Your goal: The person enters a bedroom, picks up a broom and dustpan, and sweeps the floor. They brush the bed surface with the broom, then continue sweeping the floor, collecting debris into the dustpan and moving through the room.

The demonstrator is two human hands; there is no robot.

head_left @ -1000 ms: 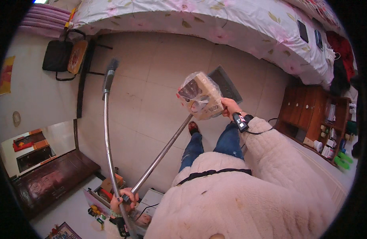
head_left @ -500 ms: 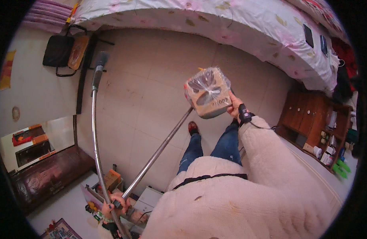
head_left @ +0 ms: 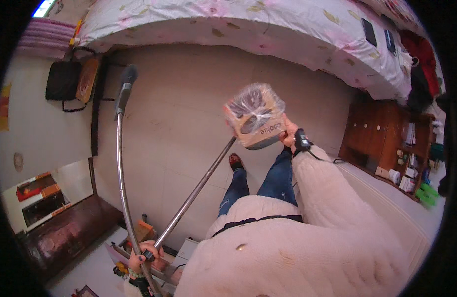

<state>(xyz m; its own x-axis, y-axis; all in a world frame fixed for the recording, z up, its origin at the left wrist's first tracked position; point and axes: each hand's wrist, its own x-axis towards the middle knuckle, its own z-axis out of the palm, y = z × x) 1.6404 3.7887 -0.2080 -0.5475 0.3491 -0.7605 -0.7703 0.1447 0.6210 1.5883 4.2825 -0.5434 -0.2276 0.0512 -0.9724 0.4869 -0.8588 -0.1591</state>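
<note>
My right hand is closed on the right side of a boxy tan item wrapped in crinkled clear plastic, with dark printed shapes on its face and a grey lower edge. Low on the left, my left hand grips two metal poles together. The longer pole runs up to a grey head over the floor. Slanting up to the right, the shorter pole reaches the lower left of the tan item; whether the two are joined is hidden.
A bed with a pink-flowered sheet spans the far side, with two phones near its right end. To the right stands a brown wooden cabinet with crowded shelves. Left are a black bag and a dark brown chest. An orange box sits near my left hand.
My view has shifted, so the bed edge and black bag sit lower in it. The longer pole's head has moved slightly right against the floor. The tan item has turned a little; both grips are unchanged.
</note>
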